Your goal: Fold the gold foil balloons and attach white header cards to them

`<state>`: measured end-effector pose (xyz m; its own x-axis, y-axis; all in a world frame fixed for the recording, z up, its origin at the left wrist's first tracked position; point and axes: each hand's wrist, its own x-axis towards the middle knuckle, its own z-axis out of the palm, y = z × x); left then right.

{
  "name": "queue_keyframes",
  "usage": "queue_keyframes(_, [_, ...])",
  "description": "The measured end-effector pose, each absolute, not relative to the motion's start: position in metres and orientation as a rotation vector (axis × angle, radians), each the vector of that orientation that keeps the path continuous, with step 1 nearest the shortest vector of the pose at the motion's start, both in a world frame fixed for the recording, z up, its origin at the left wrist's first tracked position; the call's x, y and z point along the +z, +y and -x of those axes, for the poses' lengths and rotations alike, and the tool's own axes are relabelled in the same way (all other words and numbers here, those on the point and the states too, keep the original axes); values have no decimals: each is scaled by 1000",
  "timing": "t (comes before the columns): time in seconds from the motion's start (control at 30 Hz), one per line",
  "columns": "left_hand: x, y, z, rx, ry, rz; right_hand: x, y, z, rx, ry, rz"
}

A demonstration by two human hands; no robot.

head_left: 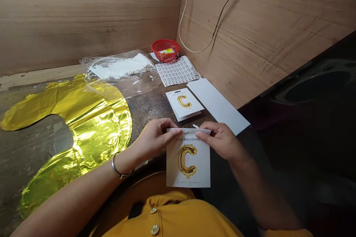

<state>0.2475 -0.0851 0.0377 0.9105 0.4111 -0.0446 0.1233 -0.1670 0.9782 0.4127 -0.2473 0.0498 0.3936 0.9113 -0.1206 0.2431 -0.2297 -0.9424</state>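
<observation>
Mustard shirt (167, 218) below foil balloon card (188, 163), left hand (155, 139) and right hand (218, 140) pinching its top

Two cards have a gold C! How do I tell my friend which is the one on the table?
Find the corner of the wooden walls, where a red basket sits. Below it lies a printed sheet, then the white card with the gold C. This card lies flat on the table; the other card is held in the left hand and right hand.

Plywood walls (83, 14) meet (white cable (183, 7) hanging); worn tabletop (147, 113) below.
</observation>
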Motion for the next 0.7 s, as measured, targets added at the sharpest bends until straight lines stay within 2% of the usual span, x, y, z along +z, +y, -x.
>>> queue_keyframes(0.23, [22, -104, -239, 275, 413, -1540, 38, -255, -406, 736, -940, 1735])
queue_keyframes(0.43, [16, -111, -237, 306, 450, -1778, 47, -254, -414, 531, -1267, 1904])
queue_keyframes(0.7, [17, -109, -235, 409, 199, -2108, 74, -241, -404, 554, -1654, 1971])
